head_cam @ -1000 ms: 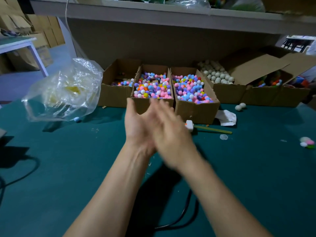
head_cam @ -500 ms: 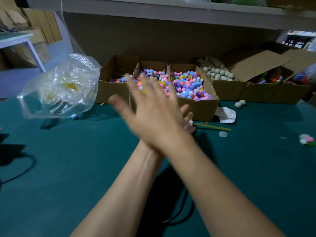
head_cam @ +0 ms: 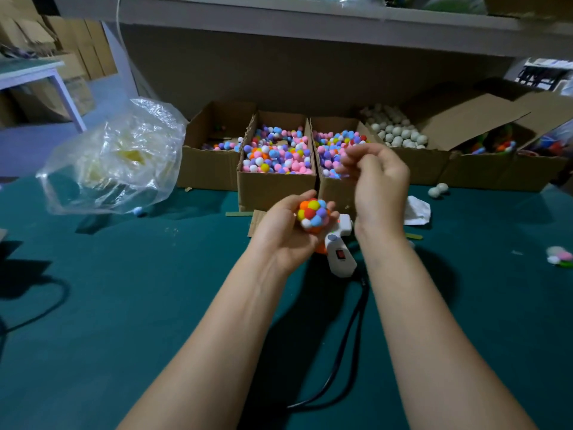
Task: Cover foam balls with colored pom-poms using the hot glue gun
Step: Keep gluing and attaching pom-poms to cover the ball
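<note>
Fingers (head_cam: 322,209) of left hand (head_cam: 285,234) curled round pom-pom ball (head_cam: 313,215), cupped palm-up just below centre of frame; ball's visible side fully covered in orange, yellow, red, blue, purple and white tufts. Fingers (head_cam: 353,156) of right hand (head_cam: 379,187) loosely bent and blurred, raised above and to the right of the ball, in front of the pom-pom boxes; cannot tell whether anything is pinched between them. White hot glue gun (head_cam: 338,246) lying on green table (head_cam: 124,305) directly beneath both hands, red switch facing up, black cord (head_cam: 344,352) trailing toward lower edge of frame. Row of open cardboard boxes along back of table: left box (head_cam: 210,169) nearly empty with a few pom-poms, middle box (head_cam: 276,187) and box beside it (head_cam: 333,187) heaped with mixed coloured pom-poms (head_cam: 276,153), further right a box of plain white foam balls (head_cam: 397,131). Two loose foam balls (head_cam: 437,190) on table right of centre, near crumpled white paper (head_cam: 417,211). Crinkled clear plastic bag (head_cam: 117,162) at upper left of frame, standing on table. Small cluster of pom-poms (head_cam: 559,257) at far right edge. Grey shelf (head_cam: 279,13) overhead across top of frame.
</note>
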Motion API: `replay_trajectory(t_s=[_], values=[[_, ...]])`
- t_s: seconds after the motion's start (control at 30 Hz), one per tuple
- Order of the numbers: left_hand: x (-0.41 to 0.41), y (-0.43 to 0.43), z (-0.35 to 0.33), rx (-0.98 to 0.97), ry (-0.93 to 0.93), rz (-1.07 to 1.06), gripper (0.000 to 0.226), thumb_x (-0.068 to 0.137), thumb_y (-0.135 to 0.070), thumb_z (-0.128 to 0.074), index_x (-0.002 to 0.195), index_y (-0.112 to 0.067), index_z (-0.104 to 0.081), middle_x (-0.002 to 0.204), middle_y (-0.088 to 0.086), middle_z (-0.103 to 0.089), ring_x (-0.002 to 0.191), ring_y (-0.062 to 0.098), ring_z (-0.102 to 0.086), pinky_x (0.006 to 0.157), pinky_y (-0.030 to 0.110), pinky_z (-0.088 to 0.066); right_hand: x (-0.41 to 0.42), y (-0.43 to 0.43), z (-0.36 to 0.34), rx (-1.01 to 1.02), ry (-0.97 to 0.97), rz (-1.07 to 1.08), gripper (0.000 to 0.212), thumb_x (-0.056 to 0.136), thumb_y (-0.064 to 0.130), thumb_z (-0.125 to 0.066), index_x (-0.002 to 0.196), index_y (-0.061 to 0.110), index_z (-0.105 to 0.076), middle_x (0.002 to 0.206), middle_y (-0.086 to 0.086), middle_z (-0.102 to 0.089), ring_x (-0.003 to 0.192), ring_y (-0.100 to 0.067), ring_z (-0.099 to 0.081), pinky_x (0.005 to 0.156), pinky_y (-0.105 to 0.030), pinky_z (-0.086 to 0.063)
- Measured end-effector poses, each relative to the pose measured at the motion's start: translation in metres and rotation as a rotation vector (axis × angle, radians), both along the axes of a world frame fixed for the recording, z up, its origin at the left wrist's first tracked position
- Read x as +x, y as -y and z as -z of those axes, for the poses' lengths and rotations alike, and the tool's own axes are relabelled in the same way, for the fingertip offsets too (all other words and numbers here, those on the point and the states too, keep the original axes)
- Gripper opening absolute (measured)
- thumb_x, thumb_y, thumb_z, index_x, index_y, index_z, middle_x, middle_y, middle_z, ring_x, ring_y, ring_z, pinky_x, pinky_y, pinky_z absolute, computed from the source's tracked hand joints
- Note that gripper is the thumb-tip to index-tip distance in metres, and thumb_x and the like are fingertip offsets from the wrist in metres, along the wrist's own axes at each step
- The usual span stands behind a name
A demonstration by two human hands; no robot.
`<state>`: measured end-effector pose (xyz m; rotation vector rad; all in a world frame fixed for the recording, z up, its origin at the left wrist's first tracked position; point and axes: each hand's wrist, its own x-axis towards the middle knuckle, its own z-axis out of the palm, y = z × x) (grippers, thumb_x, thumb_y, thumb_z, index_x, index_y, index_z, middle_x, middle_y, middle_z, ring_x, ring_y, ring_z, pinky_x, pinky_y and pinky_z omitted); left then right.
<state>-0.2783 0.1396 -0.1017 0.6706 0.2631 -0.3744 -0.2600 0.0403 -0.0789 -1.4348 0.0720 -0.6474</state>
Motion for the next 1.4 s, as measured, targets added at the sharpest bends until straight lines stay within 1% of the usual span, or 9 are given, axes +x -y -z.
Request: replay_trajectory(t_s=[0.17, 0.27, 0.43, 0.63, 0.73, 0.87, 1.07, 1.23, 1.4], values=[[0.01, -0.008, 0.008, -0.073, -0.043, -0.081, 0.017, 0.098, -0.007, -0.045, 0.102, -0.001, -0.059, 0.107, 0.022, -0.06, 0.09, 0.028, -0.063, 0.072, 0.033, -0.057, -0.002, 0.02, 0.025, 0.233, -0.179, -0.058, 0.03, 0.085, -0.002, -0.035, 0.061, 0.014, -0.044, 0.044, 0.009, -0.035, 0.04, -0.009, -0.026, 0.04, -0.021, -0.019], [0.011, -0.01, 0.014, -0.072, -0.025, -0.106, 0.018, 0.097, -0.008, -0.047, 0.103, 0.0, -0.061, 0.112, 0.019, -0.061, 0.093, 0.028, -0.064, 0.07, 0.033, -0.058, -0.002, 0.017, 0.039, 0.164, -0.274, -0.098, 0.029, 0.09, 0.002, -0.038, 0.067, 0.013, -0.052, 0.042, 0.01, -0.035, 0.039, -0.008, -0.029, 0.04, -0.021, -0.023], [0.01, -0.017, 0.017, -0.046, 0.038, -0.163, 0.016, 0.095, -0.006, -0.052, 0.103, 0.0, -0.064, 0.101, 0.017, -0.066, 0.093, 0.025, -0.067, 0.076, 0.031, -0.058, -0.001, 0.007, 0.042, 0.106, -0.333, -0.172, 0.029, 0.092, 0.006, -0.046, 0.073, 0.017, -0.065, 0.059, 0.004, -0.064, 0.066, -0.012, -0.064, 0.059, -0.023, -0.052], [0.009, -0.017, 0.018, 0.035, 0.122, -0.193, 0.014, 0.096, -0.007, -0.054, 0.102, -0.005, -0.065, 0.101, 0.011, -0.069, 0.099, 0.021, -0.067, 0.077, 0.028, -0.057, -0.007, 0.003, 0.043, 0.081, -0.296, -0.256, 0.029, 0.09, 0.002, -0.038, 0.069, 0.013, -0.054, 0.047, 0.008, -0.04, 0.048, -0.009, -0.037, 0.047, -0.022, -0.031], [0.013, -0.017, 0.02, 0.083, 0.187, -0.231, 0.014, 0.097, -0.009, -0.052, 0.105, -0.01, -0.064, 0.111, 0.007, -0.067, 0.104, 0.017, -0.067, 0.072, 0.024, -0.058, -0.013, 0.0, 0.042, -0.018, -0.315, -0.273, 0.028, 0.096, 0.008, -0.04, 0.076, 0.013, -0.059, 0.043, 0.008, -0.04, 0.042, -0.008, -0.036, 0.039, -0.019, -0.033], [0.013, -0.019, 0.023, 0.182, 0.319, -0.284, 0.017, 0.097, -0.009, -0.054, 0.104, -0.015, -0.068, 0.109, 0.002, -0.07, 0.096, 0.01, -0.069, 0.067, 0.02, -0.055, -0.018, -0.002, 0.039, -0.278, -0.388, -0.436, 0.028, 0.095, 0.045, -0.052, 0.106, 0.022, -0.065, 0.075, 0.004, -0.069, 0.054, -0.005, -0.059, 0.048, -0.016, -0.047], [0.011, -0.018, 0.026, 0.316, 0.413, -0.249, 0.027, 0.101, -0.027, -0.046, 0.114, -0.019, -0.068, 0.119, -0.003, -0.067, 0.103, 0.014, -0.067, 0.078, 0.028, -0.056, -0.018, -0.004, 0.04, -0.105, -0.321, -0.562, 0.018, 0.092, 0.02, -0.062, 0.108, 0.014, -0.068, 0.106, -0.011, -0.07, 0.095, -0.019, -0.07, 0.074, -0.028, -0.058], [0.009, -0.018, 0.023, 0.256, 0.486, -0.244, 0.052, 0.106, -0.043, -0.022, 0.111, -0.017, -0.067, 0.115, -0.006, -0.071, 0.113, 0.009, -0.064, 0.088, 0.029, -0.054, -0.017, -0.005, 0.04, -0.074, -0.308, -0.547, 0.008, 0.091, 0.017, -0.063, 0.099, 0.016, -0.068, 0.103, -0.01, -0.071, 0.096, -0.02, -0.07, 0.075, -0.029, -0.059], [0.007, -0.014, 0.023, 0.248, 0.473, -0.231, 0.036, 0.103, -0.018, -0.033, 0.121, -0.009, -0.062, 0.114, 0.004, -0.07, 0.106, 0.018, -0.066, 0.089, 0.032, -0.054, -0.02, -0.002, 0.035, 0.08, -0.315, -0.619, 0.014, 0.09, 0.023, -0.062, 0.1, 0.015, -0.069, 0.103, -0.011, -0.071, 0.096, -0.021, -0.07, 0.073, -0.028, -0.057]])
